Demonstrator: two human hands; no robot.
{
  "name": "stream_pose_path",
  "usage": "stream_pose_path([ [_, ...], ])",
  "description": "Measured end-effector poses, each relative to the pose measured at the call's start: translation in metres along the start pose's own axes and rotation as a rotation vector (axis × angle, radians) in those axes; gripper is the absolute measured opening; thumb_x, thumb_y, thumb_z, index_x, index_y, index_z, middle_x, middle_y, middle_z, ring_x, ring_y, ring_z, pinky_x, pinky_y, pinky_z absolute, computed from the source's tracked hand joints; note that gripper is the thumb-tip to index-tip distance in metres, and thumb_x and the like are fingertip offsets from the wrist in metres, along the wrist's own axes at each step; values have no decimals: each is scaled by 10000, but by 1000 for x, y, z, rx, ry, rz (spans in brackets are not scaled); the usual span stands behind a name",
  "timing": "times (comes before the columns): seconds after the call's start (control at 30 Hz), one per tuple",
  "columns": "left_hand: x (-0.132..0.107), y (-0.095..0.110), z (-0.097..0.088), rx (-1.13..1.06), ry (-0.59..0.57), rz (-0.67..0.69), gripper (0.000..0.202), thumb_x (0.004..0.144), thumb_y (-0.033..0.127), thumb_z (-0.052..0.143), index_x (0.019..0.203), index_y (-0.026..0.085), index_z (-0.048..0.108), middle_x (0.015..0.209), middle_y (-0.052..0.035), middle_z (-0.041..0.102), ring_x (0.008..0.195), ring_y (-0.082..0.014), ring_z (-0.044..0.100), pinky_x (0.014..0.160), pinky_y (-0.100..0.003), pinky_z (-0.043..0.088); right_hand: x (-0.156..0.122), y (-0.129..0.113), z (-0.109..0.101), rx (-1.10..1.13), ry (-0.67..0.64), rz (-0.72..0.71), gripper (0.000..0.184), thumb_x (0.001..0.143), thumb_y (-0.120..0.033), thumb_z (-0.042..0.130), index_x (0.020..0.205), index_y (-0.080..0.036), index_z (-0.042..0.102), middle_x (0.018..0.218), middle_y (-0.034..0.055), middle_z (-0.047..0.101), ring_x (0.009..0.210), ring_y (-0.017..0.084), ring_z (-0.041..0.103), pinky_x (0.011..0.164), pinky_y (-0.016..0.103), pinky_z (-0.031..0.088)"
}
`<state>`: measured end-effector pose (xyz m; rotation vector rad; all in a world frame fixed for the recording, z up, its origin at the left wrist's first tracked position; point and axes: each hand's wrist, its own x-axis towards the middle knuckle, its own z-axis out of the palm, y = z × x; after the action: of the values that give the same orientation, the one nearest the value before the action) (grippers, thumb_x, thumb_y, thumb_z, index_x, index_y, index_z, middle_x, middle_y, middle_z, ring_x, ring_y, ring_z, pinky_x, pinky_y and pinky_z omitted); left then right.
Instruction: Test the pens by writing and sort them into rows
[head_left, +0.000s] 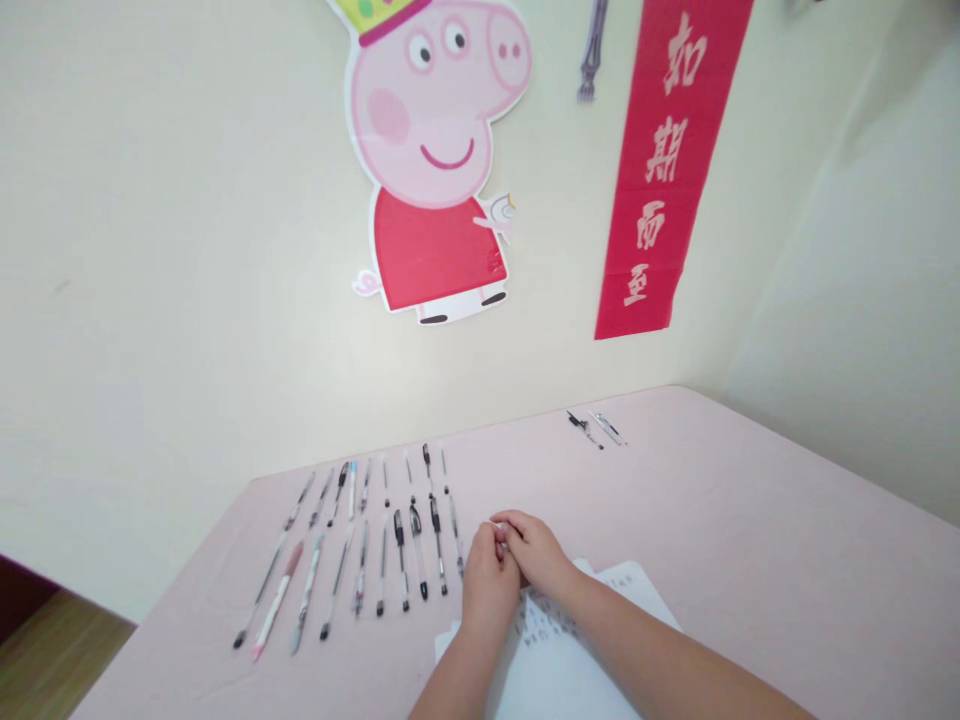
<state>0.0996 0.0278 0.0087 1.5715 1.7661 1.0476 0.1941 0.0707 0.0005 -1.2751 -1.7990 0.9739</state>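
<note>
My left hand point(491, 572) and my right hand point(534, 548) are brought together over the top of a white sheet of paper point(570, 672). Both are closed, with the fingers curled against each other, and anything between them is hidden. Dark handwriting shows on the paper, partly covered by my right forearm. Close to the left of my hands, a clear pen point(456, 535) ends a row of pens. Beside it lies a black-capped pen point(438, 545).
Several pens lie in two rows on the pink table point(720, 560), including a pink-and-white pen point(279, 600) and a grey-and-white one point(307, 595). Farther back are black pen parts point(583, 428) and a clear pen point(607, 428). A wall point(187, 250) borders the table's back edge.
</note>
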Motion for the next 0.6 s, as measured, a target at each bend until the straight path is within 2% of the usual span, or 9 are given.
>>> stream_pose_path([
  [0.23,0,2,0,33,-13,41,99,786,98,403,791,187,446,757,-13,523,714,-152,501,655,-260,370,0,4,-1,19,6,-57,339,797,-193,406,1003,-176,675,994,80,687,939,202,609,869,336,436],
  [0.37,2,4,-9,83,-25,110,140,806,111,388,893,179,475,823,-34,539,770,-165,525,700,-278,395,1,8,-1,45,0,-111,337,810,-183,388,998,-169,667,990,86,679,937,199,602,867,335,431],
  [0.43,4,8,-18,209,-14,130,167,811,119,392,940,178,481,886,-49,540,812,-172,536,723,-284,394,1,11,0,46,5,-127,341,800,-160,388,1005,-173,660,978,80,676,908,189,601,858,329,431],
  [0.6,9,12,-41,630,26,86,206,829,125,381,986,161,509,1000,-91,517,841,-183,555,685,-282,375,2,16,4,-6,24,-99,356,778,-119,399,1039,-167,636,776,43,657,743,163,585,774,303,445],
])
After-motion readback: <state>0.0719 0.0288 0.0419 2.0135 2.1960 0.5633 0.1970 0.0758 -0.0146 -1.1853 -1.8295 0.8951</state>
